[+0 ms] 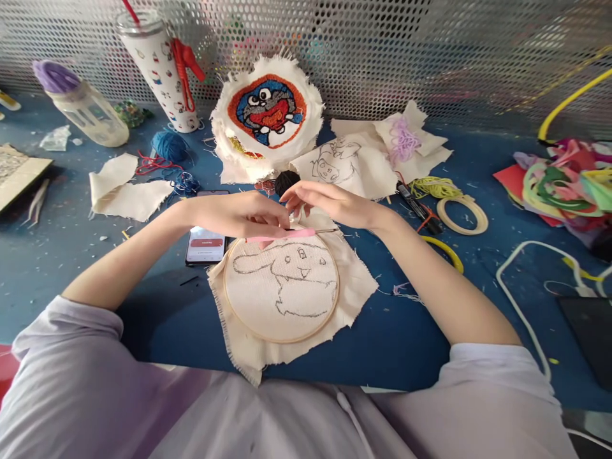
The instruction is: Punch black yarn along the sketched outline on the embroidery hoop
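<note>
An embroidery hoop [282, 340] with white fabric lies before me, carrying a pencil drawing of a long-eared cartoon dog. Above its far edge my left hand [251, 215] is closed on a pink punch needle [302, 234], whose thin metal tip points right. My right hand [329, 203] hovers close by, its fingers bent together near the left fingertips; what they pinch, if anything, is too small to make out. Just beyond the hands sits a ball of black yarn [287, 183]. A phone [205, 245] with a lit screen lies partly under my left wrist.
A finished hoop piece [268, 108] leans at the back beside sketched fabric [335, 162]. A tumbler [160, 73], bottle [90, 108] and blue yarn [169, 146] stand left. Right are a marker [418, 207], small wooden hoop [484, 217], felt pile [559, 185] and white cable [514, 299].
</note>
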Available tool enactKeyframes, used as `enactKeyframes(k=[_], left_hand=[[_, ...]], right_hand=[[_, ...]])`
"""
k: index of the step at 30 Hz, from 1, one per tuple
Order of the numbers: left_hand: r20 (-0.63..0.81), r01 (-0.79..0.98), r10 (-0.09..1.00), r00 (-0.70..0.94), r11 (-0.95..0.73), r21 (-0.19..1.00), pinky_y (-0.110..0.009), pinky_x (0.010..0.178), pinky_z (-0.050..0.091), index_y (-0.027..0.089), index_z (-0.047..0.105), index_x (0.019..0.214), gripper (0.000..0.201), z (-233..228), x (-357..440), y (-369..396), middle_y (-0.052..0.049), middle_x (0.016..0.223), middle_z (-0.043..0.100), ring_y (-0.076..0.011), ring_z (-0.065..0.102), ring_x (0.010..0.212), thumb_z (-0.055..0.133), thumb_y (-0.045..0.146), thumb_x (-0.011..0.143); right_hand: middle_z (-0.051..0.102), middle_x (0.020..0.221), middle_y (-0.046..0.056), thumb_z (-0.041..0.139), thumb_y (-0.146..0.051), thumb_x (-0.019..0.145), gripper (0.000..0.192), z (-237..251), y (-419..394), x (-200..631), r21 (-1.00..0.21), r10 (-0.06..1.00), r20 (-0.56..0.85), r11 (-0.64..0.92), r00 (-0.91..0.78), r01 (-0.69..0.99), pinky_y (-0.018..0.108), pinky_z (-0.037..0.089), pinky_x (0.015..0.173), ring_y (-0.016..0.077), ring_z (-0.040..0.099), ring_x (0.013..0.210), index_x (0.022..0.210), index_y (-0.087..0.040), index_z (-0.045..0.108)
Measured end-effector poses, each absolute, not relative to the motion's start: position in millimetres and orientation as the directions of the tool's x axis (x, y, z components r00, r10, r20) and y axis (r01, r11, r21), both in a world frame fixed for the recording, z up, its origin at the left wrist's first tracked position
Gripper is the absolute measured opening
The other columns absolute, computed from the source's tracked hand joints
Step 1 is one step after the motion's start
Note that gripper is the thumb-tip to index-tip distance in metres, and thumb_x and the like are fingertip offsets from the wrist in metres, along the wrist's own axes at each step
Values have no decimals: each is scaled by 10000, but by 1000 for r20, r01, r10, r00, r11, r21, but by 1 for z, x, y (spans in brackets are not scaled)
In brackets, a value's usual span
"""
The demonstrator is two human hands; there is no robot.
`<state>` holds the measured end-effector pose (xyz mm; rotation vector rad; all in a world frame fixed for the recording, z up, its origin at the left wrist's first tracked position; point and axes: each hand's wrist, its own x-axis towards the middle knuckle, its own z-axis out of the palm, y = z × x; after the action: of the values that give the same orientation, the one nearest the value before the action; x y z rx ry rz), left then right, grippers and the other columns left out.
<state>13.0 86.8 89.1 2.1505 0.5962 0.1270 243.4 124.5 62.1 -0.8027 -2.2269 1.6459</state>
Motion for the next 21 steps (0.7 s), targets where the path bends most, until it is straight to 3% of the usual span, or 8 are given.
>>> enactKeyframes(k=[3, 5, 9, 13, 17, 21], left_hand=[[-153, 391, 480, 864, -447, 804, -217, 530, 424, 188, 624, 887, 193, 85, 10, 91, -28, 703, 633, -122, 567, 604, 481, 308, 936], [-155, 397, 501, 852, -425, 813, -215, 524, 426, 185, 621, 883, 187, 83, 9, 93, -28, 700, 630, -123, 575, 607, 489, 309, 930], [-141, 414, 528, 838, -444, 795, -213, 508, 404, 181, 612, 831, 230, 78, 11, 95, -15, 655, 591, -113, 539, 568, 499, 357, 927], [-183, 430, 502, 845, -436, 790, -198, 492, 373, 174, 598, 845, 235, 79, 11, 97, -3, 633, 564, -94, 497, 537, 468, 344, 942], [-290, 458, 444, 848, -338, 822, -197, 501, 399, 172, 582, 924, 169, 83, 6, 101, -33, 741, 636, -98, 534, 565, 447, 273, 935], [-302, 512, 509, 806, -345, 787, -216, 570, 469, 178, 579, 1116, 246, 81, 1, 104, -59, 927, 678, -99, 587, 612, 466, 265, 915]], right_hand=[[671, 1092, 86, 341, -546, 967, 467, 57, 128, 244, -963, 518, -123, 143, -847, 227, 343, 482, 911, 188, 626, 1040, 1066, -197, 636], [666, 1082, 82, 465, -547, 923, 413, 57, 129, 246, -963, 465, -161, 121, -870, 242, 334, 500, 878, 182, 637, 999, 1054, -189, 624], [651, 937, 27, 750, -389, 762, 330, 59, 126, 245, -943, 538, -146, 178, -830, 281, 282, 512, 745, 145, 630, 857, 971, -189, 591], [638, 815, 4, 752, -340, 763, 249, 59, 124, 243, -936, 560, -88, 237, -824, 261, 259, 492, 655, 121, 608, 748, 858, -172, 594], [660, 775, 7, 735, -348, 782, 239, 64, 128, 249, -923, 567, -97, 257, -818, 287, 266, 494, 641, 122, 621, 703, 879, -167, 614], [666, 717, -2, 710, -354, 808, 217, 72, 135, 259, -889, 577, -96, 316, -811, 330, 257, 476, 633, 110, 618, 670, 894, -170, 634]])
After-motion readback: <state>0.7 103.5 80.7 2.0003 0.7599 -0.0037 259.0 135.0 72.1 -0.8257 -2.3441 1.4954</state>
